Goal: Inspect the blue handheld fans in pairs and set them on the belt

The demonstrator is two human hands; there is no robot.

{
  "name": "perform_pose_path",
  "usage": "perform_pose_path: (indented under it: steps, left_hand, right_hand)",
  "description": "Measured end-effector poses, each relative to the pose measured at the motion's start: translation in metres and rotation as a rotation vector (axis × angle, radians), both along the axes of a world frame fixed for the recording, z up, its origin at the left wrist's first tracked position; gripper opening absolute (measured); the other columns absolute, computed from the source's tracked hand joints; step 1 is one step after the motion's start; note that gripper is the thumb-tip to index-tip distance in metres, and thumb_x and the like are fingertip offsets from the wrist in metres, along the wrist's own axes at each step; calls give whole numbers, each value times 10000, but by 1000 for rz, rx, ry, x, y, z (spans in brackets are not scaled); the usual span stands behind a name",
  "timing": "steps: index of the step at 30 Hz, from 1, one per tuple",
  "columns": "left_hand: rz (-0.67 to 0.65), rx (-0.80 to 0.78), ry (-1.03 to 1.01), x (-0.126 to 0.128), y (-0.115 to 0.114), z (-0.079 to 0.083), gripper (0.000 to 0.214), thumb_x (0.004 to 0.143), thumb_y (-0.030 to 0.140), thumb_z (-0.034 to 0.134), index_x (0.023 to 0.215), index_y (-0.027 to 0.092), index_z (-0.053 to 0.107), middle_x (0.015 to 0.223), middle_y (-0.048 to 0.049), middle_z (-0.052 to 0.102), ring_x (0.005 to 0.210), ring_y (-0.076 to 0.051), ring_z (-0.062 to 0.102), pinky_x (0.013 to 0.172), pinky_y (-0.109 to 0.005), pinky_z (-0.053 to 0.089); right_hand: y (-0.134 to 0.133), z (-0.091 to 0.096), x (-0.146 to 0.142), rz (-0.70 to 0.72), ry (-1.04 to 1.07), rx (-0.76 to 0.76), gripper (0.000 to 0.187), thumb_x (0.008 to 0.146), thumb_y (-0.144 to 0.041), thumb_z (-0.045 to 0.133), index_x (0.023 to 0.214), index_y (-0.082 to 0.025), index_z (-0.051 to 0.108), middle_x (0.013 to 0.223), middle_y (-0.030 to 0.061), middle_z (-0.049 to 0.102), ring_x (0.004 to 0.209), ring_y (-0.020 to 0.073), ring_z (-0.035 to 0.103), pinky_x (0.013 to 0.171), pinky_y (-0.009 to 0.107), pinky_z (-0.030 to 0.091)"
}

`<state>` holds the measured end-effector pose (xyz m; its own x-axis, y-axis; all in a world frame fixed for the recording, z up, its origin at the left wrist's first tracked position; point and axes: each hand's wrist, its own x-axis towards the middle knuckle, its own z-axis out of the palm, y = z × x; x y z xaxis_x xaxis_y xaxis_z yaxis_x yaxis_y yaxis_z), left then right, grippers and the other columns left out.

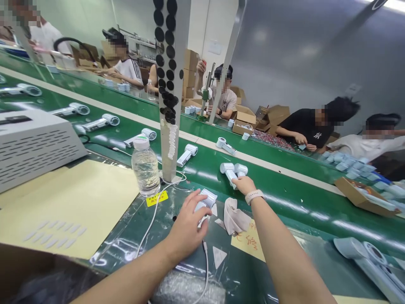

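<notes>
My left hand [189,223] is curled over a pale blue handheld fan [209,198] at the near edge of the green belt. Its fingers hide most of the handle. Further out, my right hand [245,185], with a pale watch band on the wrist, is closed on the handle end of a pale blue fan [228,169] over the belt. A second fan head [241,169] sits right beside that one; whether the hand grips both, I cannot tell. Between my arms lie a crumpled cloth [234,217] and a yellow paper [249,242] with red handwriting.
A water bottle [145,169] stands left of a metal post [172,139]. White cables [205,257] cross the bench. A vented grey box [38,143] is at left. More fans [101,122] lie along the belt [272,198]. Several co-workers sit opposite.
</notes>
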<state>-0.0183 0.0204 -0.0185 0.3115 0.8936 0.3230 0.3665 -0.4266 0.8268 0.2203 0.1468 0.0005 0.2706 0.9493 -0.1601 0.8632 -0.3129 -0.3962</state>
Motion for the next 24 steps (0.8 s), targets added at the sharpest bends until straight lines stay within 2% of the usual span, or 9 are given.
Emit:
perform_pose_path:
  steps: [3, 7, 10, 12, 14, 17, 19, 21, 24]
  left_hand:
    - [-182, -171, -266, 4, -5, 2, 136, 810, 240, 617, 904, 230, 716, 1114, -111, 676, 1144, -327, 573, 1051, -575, 406]
    - [-233, -497, -657, 17, -16, 16, 441, 924, 444, 507, 1294, 213, 574, 1316, -164, 620, 1137, -301, 626, 949, -479, 509]
    - [-162, -721, -1113, 20, -24, 29, 466, 825, 539, 654, 1123, 183, 688, 1207, -127, 706, 1180, -298, 607, 1023, -411, 461]
    - [-179, -760, -1168, 15, -28, 33, 443, 733, 542, 754, 974, 170, 742, 976, -96, 777, 1027, -281, 681, 948, -370, 509]
    - [-249, -798, -1148, 6, -30, 33, 463, 680, 557, 790, 914, 159, 761, 840, -77, 789, 862, -257, 723, 828, -341, 560]
    - [-272, -834, -1166, -7, -29, 30, 513, 658, 611, 773, 912, 166, 773, 862, -63, 802, 783, -224, 740, 727, -294, 590]
    - [-240, -800, -1188, -13, -27, 30, 512, 620, 608, 796, 917, 192, 774, 875, -40, 806, 771, -213, 744, 711, -277, 596]
    - [-209, -732, -1196, -17, -24, 33, 521, 563, 603, 826, 901, 211, 773, 870, -23, 805, 756, -219, 743, 704, -283, 601]
    - [-154, -691, -1184, -20, -20, 38, 586, 481, 669, 818, 828, 199, 773, 869, -35, 799, 780, -255, 740, 701, -319, 607]
  right_hand:
    - [-36, 12, 1, 66, 311, 33, 296, 963, -346, 596, 1190, -156, 603, 1150, 80, 653, 945, 213, 669, 801, 407, 575]
    - [-109, 26, -22, 248, 596, 90, 396, 954, -482, 516, 1014, -142, 711, 1014, 101, 708, 909, 253, 680, 807, 406, 559]
    - [-165, 32, -52, 381, 599, 223, 408, 813, -515, 684, 1067, -203, 749, 1334, 139, 604, 1231, 375, 541, 1031, 517, 428]
    - [-191, 33, -67, 405, 521, 343, 459, 780, -510, 723, 1143, -229, 728, 1539, 138, 404, 1394, 417, 359, 1118, 592, 294]
    - [-203, 29, -74, 444, 524, 385, 375, 839, -504, 660, 1080, -228, 739, 1539, 139, 406, 1375, 394, 402, 1101, 584, 331]
    - [-202, 12, -81, 379, 498, 368, 377, 978, -384, 440, 783, -191, 699, 1013, 143, 722, 935, 290, 684, 846, 475, 545]
    - [-197, -5, -90, 275, 388, 365, 254, 924, -271, 521, 714, -183, 632, 793, 121, 690, 798, 301, 666, 760, 489, 551]
    - [-195, -19, -103, 237, 308, 373, 71, 772, -116, 648, 743, -172, 614, 907, 163, 680, 949, 376, 626, 857, 568, 497]
    - [-201, -25, -117, 266, 299, 395, 208, 704, 19, 597, 770, -178, 594, 1062, 176, 655, 1123, 389, 549, 973, 565, 422]
